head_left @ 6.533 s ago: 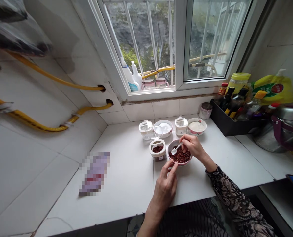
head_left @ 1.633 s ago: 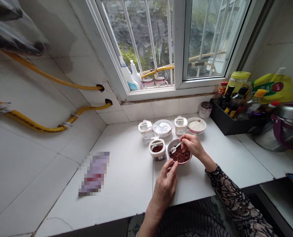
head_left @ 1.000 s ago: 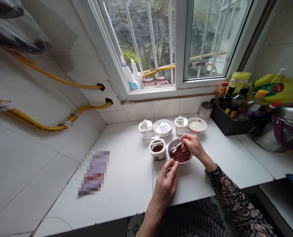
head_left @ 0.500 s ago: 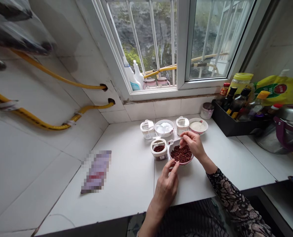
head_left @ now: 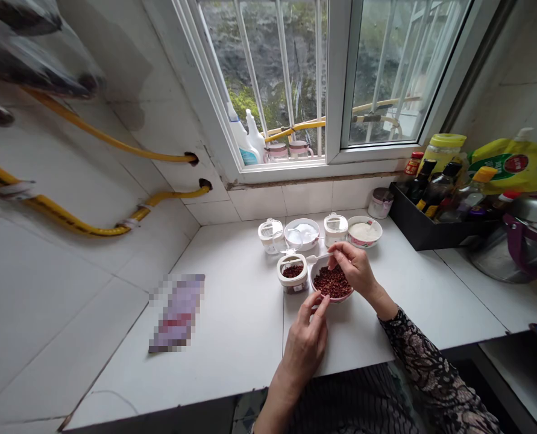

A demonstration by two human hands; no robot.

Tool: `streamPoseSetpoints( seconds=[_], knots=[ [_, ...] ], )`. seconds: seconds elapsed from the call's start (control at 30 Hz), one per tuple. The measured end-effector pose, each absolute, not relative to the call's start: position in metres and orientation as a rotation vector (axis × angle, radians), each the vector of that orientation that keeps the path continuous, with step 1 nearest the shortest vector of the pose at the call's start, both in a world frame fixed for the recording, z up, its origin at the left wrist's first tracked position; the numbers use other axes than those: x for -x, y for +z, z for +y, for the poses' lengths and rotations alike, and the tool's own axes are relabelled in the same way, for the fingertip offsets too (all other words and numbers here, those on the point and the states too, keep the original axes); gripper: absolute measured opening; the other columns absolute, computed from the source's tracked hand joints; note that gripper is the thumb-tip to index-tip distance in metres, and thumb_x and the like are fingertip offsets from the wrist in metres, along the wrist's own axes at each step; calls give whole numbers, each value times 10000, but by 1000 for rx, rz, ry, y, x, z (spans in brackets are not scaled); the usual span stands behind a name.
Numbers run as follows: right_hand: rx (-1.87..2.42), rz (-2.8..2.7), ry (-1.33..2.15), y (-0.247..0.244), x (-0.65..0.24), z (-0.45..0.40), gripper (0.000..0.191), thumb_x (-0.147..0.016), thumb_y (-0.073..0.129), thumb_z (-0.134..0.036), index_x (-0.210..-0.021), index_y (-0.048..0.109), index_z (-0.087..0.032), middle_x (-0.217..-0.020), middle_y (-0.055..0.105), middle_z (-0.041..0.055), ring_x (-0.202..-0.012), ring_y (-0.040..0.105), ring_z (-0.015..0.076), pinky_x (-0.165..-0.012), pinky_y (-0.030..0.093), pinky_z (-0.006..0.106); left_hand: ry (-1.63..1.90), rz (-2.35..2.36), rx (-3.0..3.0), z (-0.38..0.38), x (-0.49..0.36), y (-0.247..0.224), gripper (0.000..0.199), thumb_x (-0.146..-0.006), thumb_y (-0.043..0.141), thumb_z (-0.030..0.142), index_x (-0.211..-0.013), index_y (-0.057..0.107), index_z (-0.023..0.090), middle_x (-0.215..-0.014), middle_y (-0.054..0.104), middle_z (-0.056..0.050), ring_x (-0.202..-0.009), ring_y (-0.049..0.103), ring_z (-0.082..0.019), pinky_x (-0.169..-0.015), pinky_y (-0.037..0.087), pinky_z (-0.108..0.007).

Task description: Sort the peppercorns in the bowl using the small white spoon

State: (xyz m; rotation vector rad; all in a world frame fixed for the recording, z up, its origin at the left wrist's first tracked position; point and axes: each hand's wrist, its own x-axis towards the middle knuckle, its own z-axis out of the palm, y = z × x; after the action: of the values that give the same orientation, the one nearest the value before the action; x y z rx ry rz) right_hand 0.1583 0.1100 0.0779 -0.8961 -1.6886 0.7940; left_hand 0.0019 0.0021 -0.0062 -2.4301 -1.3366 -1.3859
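My right hand (head_left: 352, 265) pinches the handle of a small white spoon (head_left: 312, 259). The spoon's head reaches left, over the gap between a bowl and a jar. Dark red peppercorns (head_left: 331, 282) fill much of the pink-rimmed bowl (head_left: 339, 299). At the bowl's near rim, the fingers of my left hand (head_left: 308, 337) are closed on the edge. Just left of the bowl stands a cream-rimmed clear seasoning jar (head_left: 292, 286) with more peppercorns inside, its lid raised at the back.
Behind are two clear seasoning jars (head_left: 272, 235), a bowl of white granules (head_left: 301, 246) and another pale-filled bowl (head_left: 364, 241). A black box of bottles (head_left: 424, 232) and a metal pot (head_left: 494, 256) stand right. A blurred purple packet (head_left: 178, 313) lies left.
The spoon's head has tipped and shifted slightly; dark grains seen on it before no longer show. My left hand stays at the bowl's rim. The view has shifted a little.
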Motion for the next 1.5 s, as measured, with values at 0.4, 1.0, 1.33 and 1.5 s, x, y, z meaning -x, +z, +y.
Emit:
streamPoseSetpoints(
  seconds=[0.4,1.0,1.33,1.5],
  knots=[
    [1107,-1783,988,74,-162,112,174,-795,488,-135,-694,593,-229,-483,605,-50,-457,553,137,-544,439,241,-1366,-1315,2431,2,0,-2,611,-939,424,-23,-1504,424,209,-1352,542,-167,-1215,645,-228,-926,626,-324],
    [1067,-1714,1302,76,-169,114,143,-719,494,-182,-666,624,-212,-456,613,-44,-387,530,122,-428,408,205,-1349,-1336,2442,2,1,-3,595,-957,424,16,-1514,424,224,-1353,569,-165,-1178,670,-231,-912,630,-336],
    [1041,-1607,1411,78,-171,117,117,-702,518,-227,-681,631,-204,-479,637,-33,-386,550,124,-409,431,200,-1364,-1337,2434,1,0,-3,582,-946,437,-1,-1489,455,209,-1348,565,-168,-1201,658,-232,-935,622,-336],
    [1018,-1547,1457,79,-174,120,121,-695,538,-267,-704,631,-191,-482,648,-27,-364,553,128,-399,454,208,-1348,-1361,2442,1,1,-4,594,-955,430,19,-1512,432,224,-1354,574,-163,-1207,659,-238,-939,621,-345]
  ],
)
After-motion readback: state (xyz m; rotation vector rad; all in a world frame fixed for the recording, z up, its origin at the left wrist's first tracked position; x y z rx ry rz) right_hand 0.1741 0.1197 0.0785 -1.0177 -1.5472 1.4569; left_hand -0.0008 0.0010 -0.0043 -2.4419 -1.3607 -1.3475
